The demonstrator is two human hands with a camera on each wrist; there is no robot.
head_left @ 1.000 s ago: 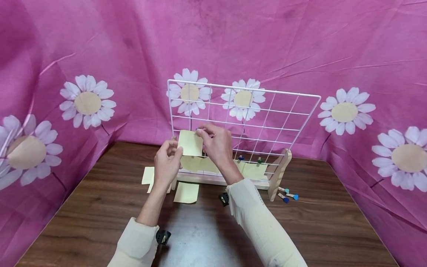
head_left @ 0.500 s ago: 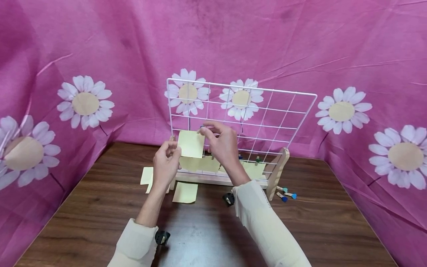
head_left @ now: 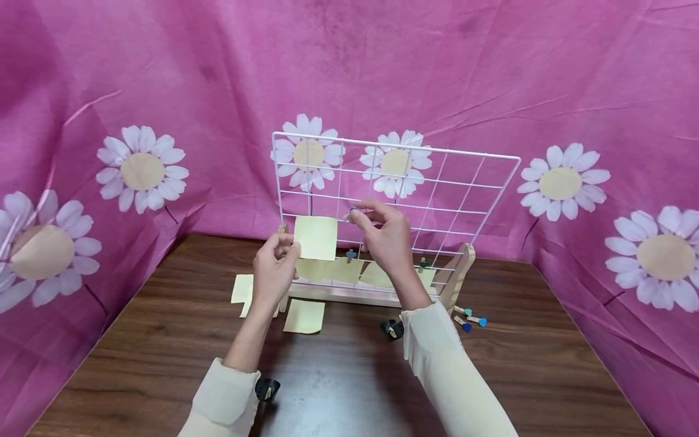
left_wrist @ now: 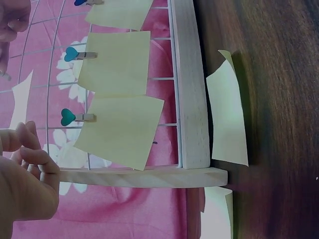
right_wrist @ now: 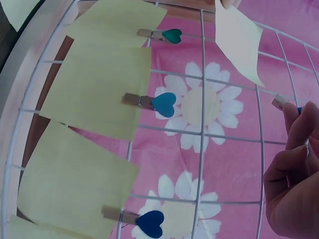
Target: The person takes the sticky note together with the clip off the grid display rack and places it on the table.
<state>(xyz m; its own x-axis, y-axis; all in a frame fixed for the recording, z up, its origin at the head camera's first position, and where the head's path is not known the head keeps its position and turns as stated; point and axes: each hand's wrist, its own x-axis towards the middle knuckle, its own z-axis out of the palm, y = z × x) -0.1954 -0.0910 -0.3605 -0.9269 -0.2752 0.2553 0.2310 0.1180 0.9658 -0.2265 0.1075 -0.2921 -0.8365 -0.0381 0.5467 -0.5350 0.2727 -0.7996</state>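
A pale yellow sticky note [head_left: 317, 238] stands up in front of the white wire grid [head_left: 398, 145], pinched at its left edge by my left hand [head_left: 273, 267]. To the note's right, my right hand [head_left: 389, 240] holds a small wooden clothespin [right_wrist: 280, 101] between thumb and fingertips. A bit of blue shows at that clothespin, mostly hidden by the fingers; a gap separates it from the note. Lower on the grid hangs a row of yellow notes [right_wrist: 94, 89], held by clothespins with heart heads, among them a green one [right_wrist: 172, 36] and a dark blue one [right_wrist: 150, 224].
Loose yellow notes lie on the wooden table, one before the rack [head_left: 304, 317], others left of it [head_left: 242, 288]. Several heart clothespins [head_left: 477, 321] lie by the rack's right wooden foot [head_left: 461, 276]. A pink flowered cloth [head_left: 229, 73] hangs behind.
My right hand has moved right, away from the note's upper right corner, with the clothespin still in its fingers. The left hand and its note have hardly moved.
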